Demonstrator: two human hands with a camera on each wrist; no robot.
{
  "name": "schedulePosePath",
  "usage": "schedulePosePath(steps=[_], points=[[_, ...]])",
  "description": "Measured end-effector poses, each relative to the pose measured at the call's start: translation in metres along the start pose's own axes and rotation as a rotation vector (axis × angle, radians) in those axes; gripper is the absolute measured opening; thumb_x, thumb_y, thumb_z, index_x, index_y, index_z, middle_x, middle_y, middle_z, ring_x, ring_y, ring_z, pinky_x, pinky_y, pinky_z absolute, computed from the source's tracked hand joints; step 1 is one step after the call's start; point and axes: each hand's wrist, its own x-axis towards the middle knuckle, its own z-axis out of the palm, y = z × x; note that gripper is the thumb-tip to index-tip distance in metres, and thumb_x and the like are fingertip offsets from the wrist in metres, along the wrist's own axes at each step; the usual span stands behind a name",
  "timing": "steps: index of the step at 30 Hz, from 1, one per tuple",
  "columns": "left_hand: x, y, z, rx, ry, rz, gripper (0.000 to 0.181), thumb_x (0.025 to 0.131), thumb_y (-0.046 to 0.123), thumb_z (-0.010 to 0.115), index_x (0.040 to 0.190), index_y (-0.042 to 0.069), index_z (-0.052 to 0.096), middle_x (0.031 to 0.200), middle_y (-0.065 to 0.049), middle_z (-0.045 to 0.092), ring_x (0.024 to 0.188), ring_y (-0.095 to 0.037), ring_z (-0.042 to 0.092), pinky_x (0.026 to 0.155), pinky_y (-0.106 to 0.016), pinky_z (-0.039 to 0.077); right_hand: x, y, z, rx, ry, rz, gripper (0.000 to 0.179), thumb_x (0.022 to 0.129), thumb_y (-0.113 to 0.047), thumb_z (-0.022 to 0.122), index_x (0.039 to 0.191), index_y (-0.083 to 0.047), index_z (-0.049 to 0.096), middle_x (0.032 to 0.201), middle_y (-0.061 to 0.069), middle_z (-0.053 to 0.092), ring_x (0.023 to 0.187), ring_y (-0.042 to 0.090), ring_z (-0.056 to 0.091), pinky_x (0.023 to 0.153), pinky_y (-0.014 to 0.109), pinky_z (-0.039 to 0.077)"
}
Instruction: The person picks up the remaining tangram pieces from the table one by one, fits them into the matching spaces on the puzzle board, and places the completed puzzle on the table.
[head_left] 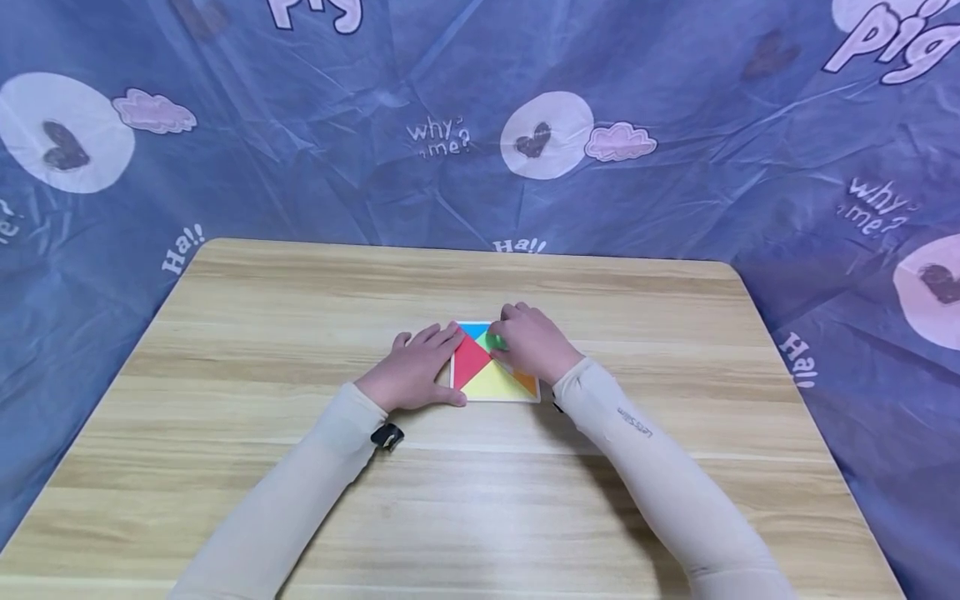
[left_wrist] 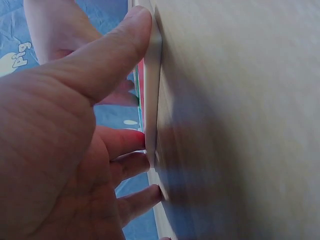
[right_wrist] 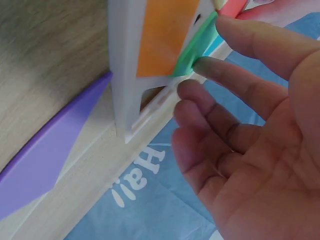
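Note:
A white-rimmed tangram tray [head_left: 501, 402] lies on the table, holding a red piece [head_left: 470, 364], a yellow piece [head_left: 493, 383], a blue piece [head_left: 472, 329] and an orange piece [right_wrist: 165, 40]. My left hand [head_left: 414, 371] spreads along its left side, thumb at the near corner and index fingertip at the far corner. Between thumb and index finger, my right hand [head_left: 536, 340] pinches a green tangram piece [right_wrist: 189, 56] over the tray; its other fingers curl loosely. Beside the tray's corner in the right wrist view lies a purple tangram piece [right_wrist: 55, 155], hidden in the head view.
The wooden table [head_left: 300, 292] extends around the tray on every side. Behind it hangs a blue printed cloth [head_left: 375, 167], which also falls along both sides. In the right wrist view, a bare recess [right_wrist: 151, 97] shows at one tray corner.

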Motion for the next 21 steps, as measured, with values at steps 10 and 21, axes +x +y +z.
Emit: schedulePosePath(steps=[10,21], points=[[0.001,-0.002,0.0,0.001,0.008,0.006,0.111,0.085,0.066,0.073,0.166,0.012,0.02,0.174,-0.004,0.014,0.159,-0.031,0.016,0.12,-0.067,0.018,-0.005,0.002,-0.001,0.011,-0.021,-0.061,0.03,0.096,-0.02,0.07,0.123,-0.005,0.076,0.112,0.014,0.067,0.099,0.031,0.061,0.09,0.048,0.052],[0.003,-0.002,0.001,-0.009,0.001,-0.007,0.111,0.085,0.066,0.074,0.166,0.013,0.019,0.174,-0.003,0.014,0.159,-0.03,0.014,0.121,-0.065,0.018,-0.018,0.039,-0.017,0.413,0.0,0.056,0.035,0.101,-0.012,0.059,0.132,0.003,0.064,0.126,0.017,0.069,0.114,0.033,0.064,0.103,0.05,0.051]])
